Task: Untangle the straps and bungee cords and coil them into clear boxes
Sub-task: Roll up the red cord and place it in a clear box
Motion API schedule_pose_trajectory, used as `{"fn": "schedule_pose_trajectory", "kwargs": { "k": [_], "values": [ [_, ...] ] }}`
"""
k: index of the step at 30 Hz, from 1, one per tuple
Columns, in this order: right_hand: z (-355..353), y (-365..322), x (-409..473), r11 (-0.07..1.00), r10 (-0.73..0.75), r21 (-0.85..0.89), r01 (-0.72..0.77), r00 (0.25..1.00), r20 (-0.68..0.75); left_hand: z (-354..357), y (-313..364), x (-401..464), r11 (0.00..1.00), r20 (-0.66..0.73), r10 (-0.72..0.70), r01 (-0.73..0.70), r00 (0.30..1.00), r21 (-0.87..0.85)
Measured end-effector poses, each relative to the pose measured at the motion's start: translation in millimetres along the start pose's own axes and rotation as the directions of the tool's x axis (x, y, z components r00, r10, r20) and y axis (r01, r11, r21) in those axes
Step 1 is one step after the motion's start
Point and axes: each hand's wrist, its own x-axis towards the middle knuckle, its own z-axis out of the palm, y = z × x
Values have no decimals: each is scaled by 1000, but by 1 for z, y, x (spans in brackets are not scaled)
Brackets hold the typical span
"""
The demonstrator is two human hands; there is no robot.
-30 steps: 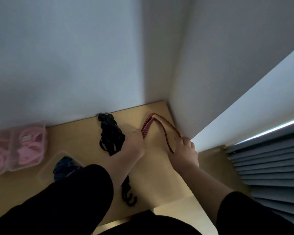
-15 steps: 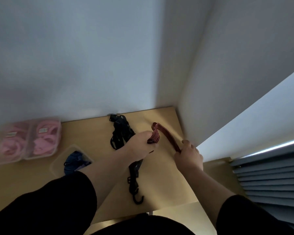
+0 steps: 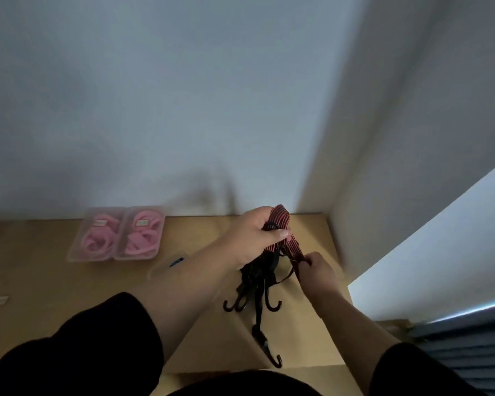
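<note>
Head view, nearest first: our black sleeves fill the lower edge, and just beyond them a black hook (image 3: 275, 360) lies on the counter (image 3: 306, 338) at the end of the dark cords (image 3: 259, 284), whose other hooks fan out farther up. Past that, our right hand (image 3: 316, 271) pinches the low end of the red cord (image 3: 286, 241), fingers curled tight round it, while our left hand (image 3: 253, 238) grips the folded bundle higher up, thumb laid across the strands. The red cord thus runs between the two grips, its bend poking out above the left fist, and the dark cords hang directly under that fist; whether they are caught in it we cannot tell. To fold well, we judge we should keep tension between the hands, lay each loop flat under the thumb, and shake the dark cords free first. Farther left, a clear box (image 3: 166, 265) stands half hidden behind our forearm, and against the wall sit two boxes of pink coils (image 3: 120, 234).
</note>
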Motion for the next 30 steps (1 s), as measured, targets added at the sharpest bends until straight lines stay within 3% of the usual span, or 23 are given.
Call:
{"fn": "schedule_pose_trajectory", "kwargs": {
  "k": [6, 11, 16, 20, 24, 30],
  "values": [
    [16, -5, -15, 996, -9, 87, 1, 996, 84, -12, -17, -9, 997, -67, -52, 49, 996, -54],
    [21, -1, -19, 990, -128, 73, 120, 984, 124, -7, -37, -5, 973, -89, -144, 125, 986, -192],
    [29, 14, -9, 961, -266, -11, 275, 940, 211, 7, -61, 9, 833, -107, -315, 220, 943, -508],
    [36, 29, 5, 937, -307, -85, 338, 916, 260, 15, -82, 20, 723, -76, -411, 274, 909, -635],
    [43, 31, 11, 927, -350, -39, 374, 896, 274, 17, -98, 30, 599, -69, -491, 279, 868, -751],
    [50, 25, 24, 914, -395, 66, 399, 846, 357, 19, -107, 34, 596, -95, -523, 284, 847, -752]
  ]
}}
